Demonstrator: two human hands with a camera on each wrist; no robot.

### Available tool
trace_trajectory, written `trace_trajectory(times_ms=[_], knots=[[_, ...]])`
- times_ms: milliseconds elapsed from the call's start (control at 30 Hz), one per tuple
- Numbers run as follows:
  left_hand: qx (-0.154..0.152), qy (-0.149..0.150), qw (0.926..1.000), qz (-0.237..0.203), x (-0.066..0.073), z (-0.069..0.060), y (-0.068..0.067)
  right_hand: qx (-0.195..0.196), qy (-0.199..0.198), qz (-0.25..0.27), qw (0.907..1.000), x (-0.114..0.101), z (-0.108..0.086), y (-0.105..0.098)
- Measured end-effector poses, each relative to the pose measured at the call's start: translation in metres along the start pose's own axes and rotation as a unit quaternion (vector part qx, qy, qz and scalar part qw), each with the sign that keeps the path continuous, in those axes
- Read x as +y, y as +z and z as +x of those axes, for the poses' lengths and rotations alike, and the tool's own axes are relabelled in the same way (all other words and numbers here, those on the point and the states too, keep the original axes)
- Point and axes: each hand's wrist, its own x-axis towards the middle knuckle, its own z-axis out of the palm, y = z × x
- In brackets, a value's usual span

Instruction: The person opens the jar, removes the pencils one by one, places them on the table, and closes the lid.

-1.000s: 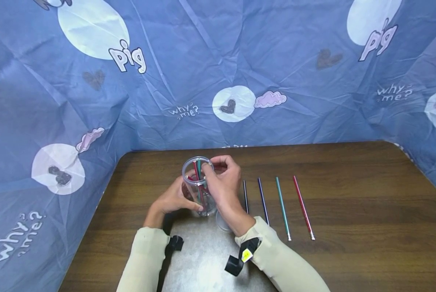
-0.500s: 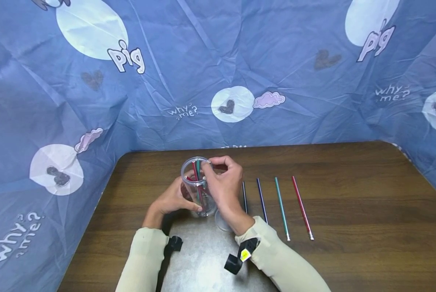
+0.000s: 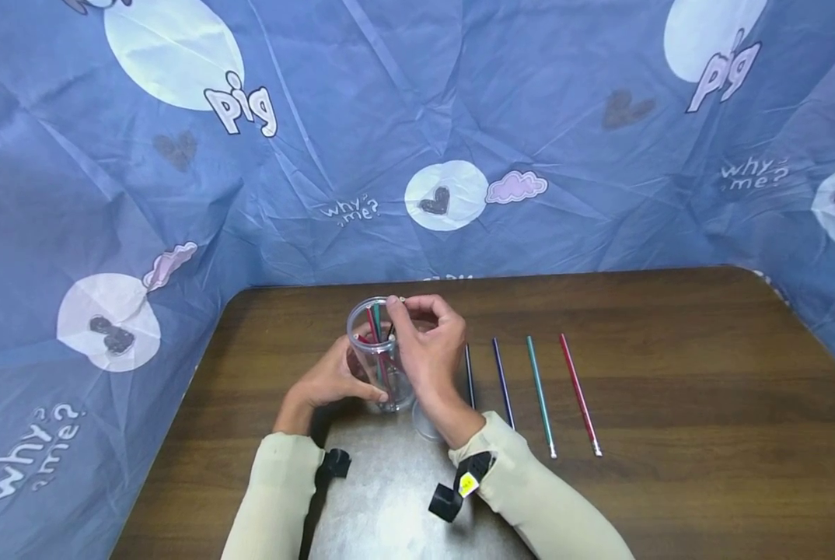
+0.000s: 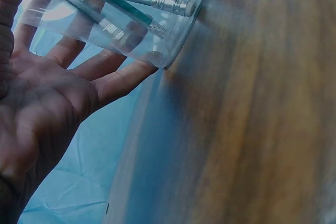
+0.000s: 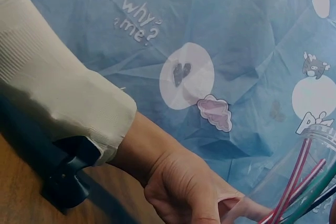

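Note:
My left hand (image 3: 330,379) grips a clear cup (image 3: 401,393) from its left side, thumb across the near wall. Red and green pencils (image 3: 377,320) lean inside it. At the cup's right rim my right hand (image 3: 431,354) pinches what looks like a pencil end between thumb and forefinger; most of that pencil is hidden. In the left wrist view the left hand (image 4: 50,95) has its fingers around the cup (image 4: 142,53), where eraser ends rest near the base. The right wrist view shows the right hand (image 5: 184,184) beside the cup rim (image 5: 321,129).
Right of the cup, a black pencil (image 3: 469,377), a blue pencil (image 3: 503,381), a teal pencil (image 3: 540,397) and a red pencil (image 3: 581,394) lie apart on the wooden table (image 3: 704,389). A clear round lid (image 3: 423,424) lies partly under the right wrist, by a grey mat (image 3: 382,498).
The right thumb and forefinger have risen slightly at the cup's rim. The left hand keeps its grip, and the pencils on the table have not moved.

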Motion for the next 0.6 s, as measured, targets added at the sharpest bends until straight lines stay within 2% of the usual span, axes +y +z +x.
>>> trace_trajectory(times_ms=[167,267,367,500,600], knots=[[-0.001,0.005,1.0000,0.006,-0.001,0.001,0.000,0.006,-0.013,0.017,0.9998,0.000,0.002,0.002],[-0.001,0.005,1.0000,0.004,-0.001,0.002,0.000,-0.007,-0.030,0.034,0.9989,-0.002,0.003,0.003],[0.000,0.001,1.0000,0.000,0.000,0.002,-0.001,-0.039,-0.078,0.031,0.9957,-0.006,0.004,0.002],[0.000,-0.001,1.0000,-0.001,-0.001,0.002,0.000,-0.073,-0.149,0.019,0.9859,-0.013,0.004,-0.001],[0.000,0.000,1.0000,0.000,-0.002,0.001,0.000,-0.085,-0.166,0.025,0.9822,-0.019,0.004,-0.002]])
